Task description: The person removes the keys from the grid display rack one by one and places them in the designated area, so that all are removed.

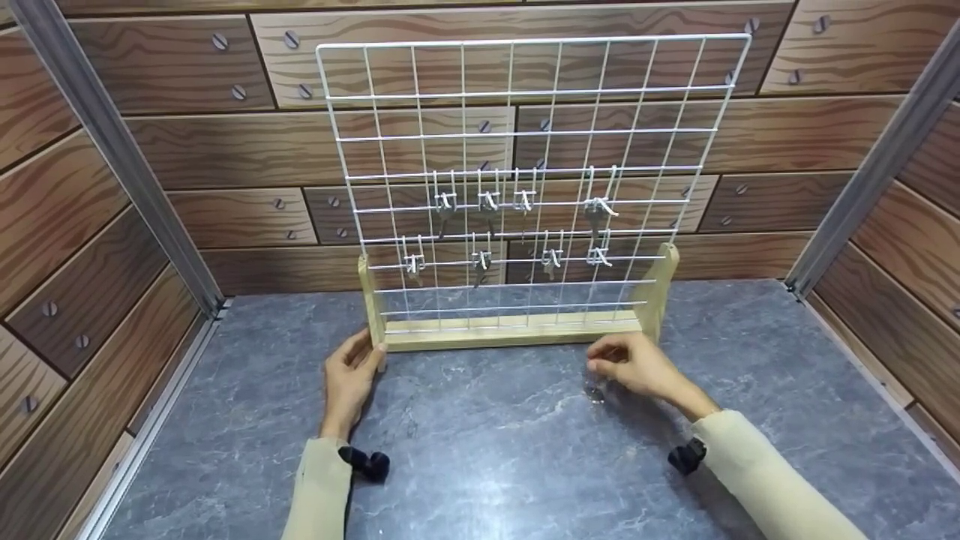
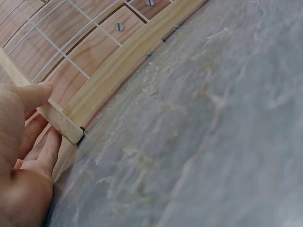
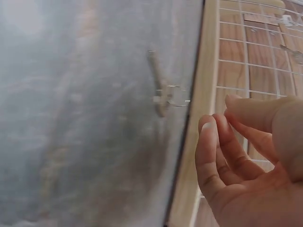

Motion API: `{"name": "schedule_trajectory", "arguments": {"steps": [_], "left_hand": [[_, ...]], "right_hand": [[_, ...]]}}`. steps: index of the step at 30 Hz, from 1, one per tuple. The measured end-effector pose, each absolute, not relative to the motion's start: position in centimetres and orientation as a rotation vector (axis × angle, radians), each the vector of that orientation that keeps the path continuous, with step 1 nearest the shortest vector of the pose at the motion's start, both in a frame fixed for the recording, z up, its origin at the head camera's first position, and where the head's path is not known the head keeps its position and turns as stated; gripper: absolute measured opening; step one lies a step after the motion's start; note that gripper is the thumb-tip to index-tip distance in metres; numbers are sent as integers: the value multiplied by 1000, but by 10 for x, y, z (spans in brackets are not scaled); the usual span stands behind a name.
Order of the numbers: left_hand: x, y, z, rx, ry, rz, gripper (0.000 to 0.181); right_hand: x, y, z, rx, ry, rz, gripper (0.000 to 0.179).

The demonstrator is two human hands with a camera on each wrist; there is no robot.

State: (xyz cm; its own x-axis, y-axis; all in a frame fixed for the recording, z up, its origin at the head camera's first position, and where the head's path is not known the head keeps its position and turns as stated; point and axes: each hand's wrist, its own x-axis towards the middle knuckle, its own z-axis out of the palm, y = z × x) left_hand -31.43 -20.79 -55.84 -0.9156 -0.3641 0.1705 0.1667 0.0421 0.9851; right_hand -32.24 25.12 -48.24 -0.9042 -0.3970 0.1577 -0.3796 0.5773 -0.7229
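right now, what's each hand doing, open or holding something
Left hand: closed around the lower part of the left wooden side post.
Right hand: open, fingers loosely curled, nothing visibly held.

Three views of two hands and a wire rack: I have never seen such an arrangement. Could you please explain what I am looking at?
There is no machine here, only a person's left hand and right hand. The widest picture comes from a camera on the head; the other two come from one on each wrist. On the grey surface stands a white wire grid in a wooden stand, with small hooks and keys hanging from it. The left hand grips the stand's left end. The right hand has bent fingers and appears to hold nothing. Near it is what looks like a loose key, too blurred to tell whether it touches the surface.
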Motion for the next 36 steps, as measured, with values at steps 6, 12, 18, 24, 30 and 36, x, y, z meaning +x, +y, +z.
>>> {"name": "schedule_trajectory", "arguments": {"steps": [6, 12, 18, 24, 30, 36], "left_hand": [[-314, -207, -558, 190, -1951, -1937, 45], [-316, -205, -556, 181, -1962, -1940, 46], [-315, -206, -556, 184, -1972, -1920, 45], [-311, -207, -559, 184, -1963, -1928, 45], [-314, -207, -558, 186, -1951, -1944, 45], [-314, -207, -558, 203, -1955, -1943, 45]], "right_hand": [[-327, 244, -463, -732, 2818, -1356, 20], [-334, 232, -447, -679, 2861, -1473, 21], [-337, 217, -436, -643, 2921, -1580, 19], [-337, 204, -433, -636, 2983, -1685, 20], [-343, 193, -429, -655, 2996, -1845, 19], [-348, 183, -427, -642, 2999, -1957, 16]]}}
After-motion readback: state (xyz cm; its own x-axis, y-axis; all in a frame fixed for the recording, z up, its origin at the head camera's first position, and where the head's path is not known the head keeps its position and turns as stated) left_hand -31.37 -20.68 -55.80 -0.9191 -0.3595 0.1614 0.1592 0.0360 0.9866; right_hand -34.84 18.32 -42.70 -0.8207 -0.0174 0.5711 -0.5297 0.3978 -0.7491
